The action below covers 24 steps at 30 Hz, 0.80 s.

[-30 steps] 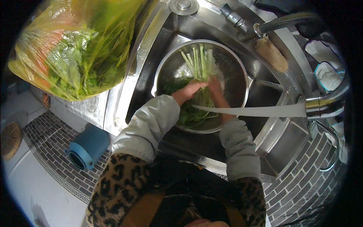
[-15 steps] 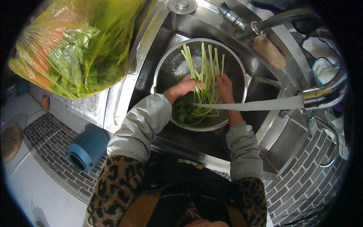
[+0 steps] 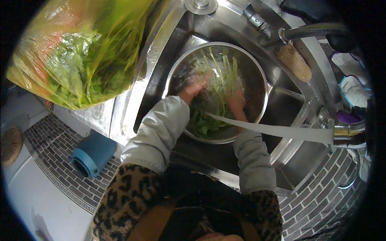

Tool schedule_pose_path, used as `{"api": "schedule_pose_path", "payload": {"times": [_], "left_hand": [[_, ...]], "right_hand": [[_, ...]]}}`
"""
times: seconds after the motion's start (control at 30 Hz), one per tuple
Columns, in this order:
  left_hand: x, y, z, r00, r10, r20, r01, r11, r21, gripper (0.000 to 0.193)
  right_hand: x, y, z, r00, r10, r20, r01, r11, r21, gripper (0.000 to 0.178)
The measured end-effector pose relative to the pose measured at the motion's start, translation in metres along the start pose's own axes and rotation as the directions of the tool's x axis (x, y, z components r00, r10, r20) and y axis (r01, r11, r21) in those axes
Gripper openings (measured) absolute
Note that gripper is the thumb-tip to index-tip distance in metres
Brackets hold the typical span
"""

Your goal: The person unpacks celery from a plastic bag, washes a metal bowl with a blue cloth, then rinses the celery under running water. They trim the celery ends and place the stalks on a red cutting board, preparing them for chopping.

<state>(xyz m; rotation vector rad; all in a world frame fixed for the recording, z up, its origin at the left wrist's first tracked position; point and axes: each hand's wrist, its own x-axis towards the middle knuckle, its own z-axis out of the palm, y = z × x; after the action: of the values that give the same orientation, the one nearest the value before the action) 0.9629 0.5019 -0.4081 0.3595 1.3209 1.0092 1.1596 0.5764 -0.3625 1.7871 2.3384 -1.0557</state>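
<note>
Bunched celery point(image 3: 220, 72) with thin pale stalks lies in a round metal basin point(image 3: 265, 86), under splashing water. Its dark green leaves are bunched at the near side of the basin. My left hand point(image 3: 197, 84) is at the left of the stalks, and my right hand point(image 3: 236, 101) grips them from the right. Water and motion blur the fingers of both hands, though they appear closed around the stalks. From the faucet point(image 3: 349, 134) at the right, a white stream of water point(image 3: 277, 130) crosses over my right wrist into the basin.
The basin stands in a steel sink point(image 3: 283, 108). On the counter at left, a yellow plastic bag point(image 3: 76, 56) holds more greens and something orange-red. A brown scrubbing pad point(image 3: 294, 62) and a second tap point(image 3: 307, 32) are at the sink's far right. A blue bucket point(image 3: 93, 152) lies below left.
Both hands have lowered the celery into the water, and the stalks are now blurred by splashing. The leaves have spread out at the near side. The view has shifted slightly.
</note>
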Motion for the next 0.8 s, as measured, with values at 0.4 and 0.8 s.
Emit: {"api": "schedule_pose_path", "payload": {"times": [0.4, 0.8], "left_hand": [[-0.018, 0.088, 0.045, 0.932, 0.162, -0.324, -0.127, 0.984, 0.127, 0.048], [0.013, -0.034, 0.01, 0.971, 0.237, -0.039, -0.18, 0.824, 0.537, 0.044]], "right_hand": [[0.016, -0.022, -0.008, 0.978, -0.027, 0.205, -0.076, 0.875, 0.479, 0.038], [-0.007, -0.01, -0.004, 0.977, -0.117, 0.179, 0.144, 0.979, -0.147, 0.064]]}}
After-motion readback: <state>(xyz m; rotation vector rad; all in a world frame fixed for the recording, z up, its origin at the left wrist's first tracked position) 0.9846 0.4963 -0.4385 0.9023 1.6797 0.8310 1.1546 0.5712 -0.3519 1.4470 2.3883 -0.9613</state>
